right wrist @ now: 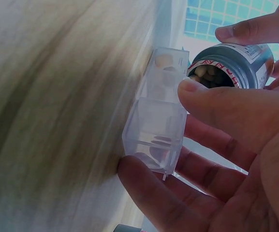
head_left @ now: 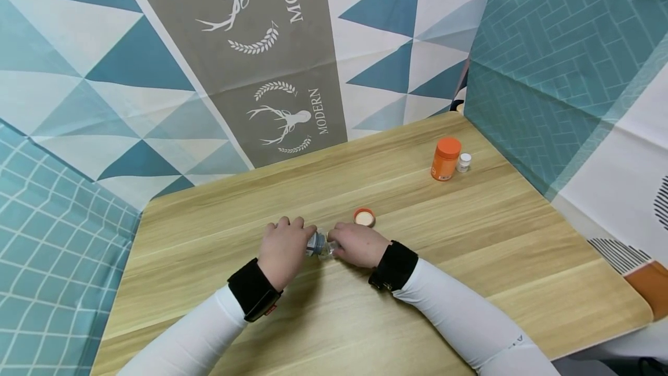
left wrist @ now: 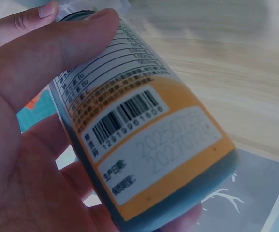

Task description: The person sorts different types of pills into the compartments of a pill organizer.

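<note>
My left hand (head_left: 284, 251) grips a pill bottle (left wrist: 139, 135) with an orange and white label and a barcode. The bottle is tilted, and in the right wrist view its uncapped mouth shows pale tablets (right wrist: 207, 73) inside. My right hand (head_left: 362, 246) holds a clear plastic pill box (right wrist: 156, 123) with compartments, thumb on one side and fingers on the other. The bottle's mouth is close beside the box; whether they touch I cannot tell. Through the clear plastic, a brownish shape shows at the box's far end. From the head, my hands hide most of both things.
An orange-rimmed cap (head_left: 364, 217) lies inside up on the wooden table (head_left: 219, 213), just beyond my right hand. Farther back on the right stand an orange jar (head_left: 446, 159) and a small white bottle (head_left: 464, 162). Patterned cloth walls (head_left: 386, 74) border the table's far side.
</note>
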Demonstrator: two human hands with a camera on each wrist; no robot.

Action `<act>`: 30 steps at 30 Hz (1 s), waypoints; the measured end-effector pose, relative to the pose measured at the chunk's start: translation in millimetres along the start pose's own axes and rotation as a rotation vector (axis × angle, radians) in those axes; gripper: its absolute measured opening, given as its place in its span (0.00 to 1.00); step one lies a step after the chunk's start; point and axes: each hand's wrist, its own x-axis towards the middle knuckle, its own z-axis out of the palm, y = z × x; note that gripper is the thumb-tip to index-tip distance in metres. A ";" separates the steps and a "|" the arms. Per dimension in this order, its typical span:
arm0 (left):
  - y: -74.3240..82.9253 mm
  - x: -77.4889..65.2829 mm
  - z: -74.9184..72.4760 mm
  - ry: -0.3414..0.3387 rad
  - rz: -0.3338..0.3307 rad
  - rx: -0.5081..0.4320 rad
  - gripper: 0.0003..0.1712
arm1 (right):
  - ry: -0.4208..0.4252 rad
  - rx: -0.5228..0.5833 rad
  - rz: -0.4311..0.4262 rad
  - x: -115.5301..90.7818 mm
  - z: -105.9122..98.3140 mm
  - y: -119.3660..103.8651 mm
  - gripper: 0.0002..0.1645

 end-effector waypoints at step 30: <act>-6.7 -49.7 20.5 0.202 -0.225 -0.662 0.34 | 0.036 0.106 -0.010 1.2 -4.6 1.8 0.25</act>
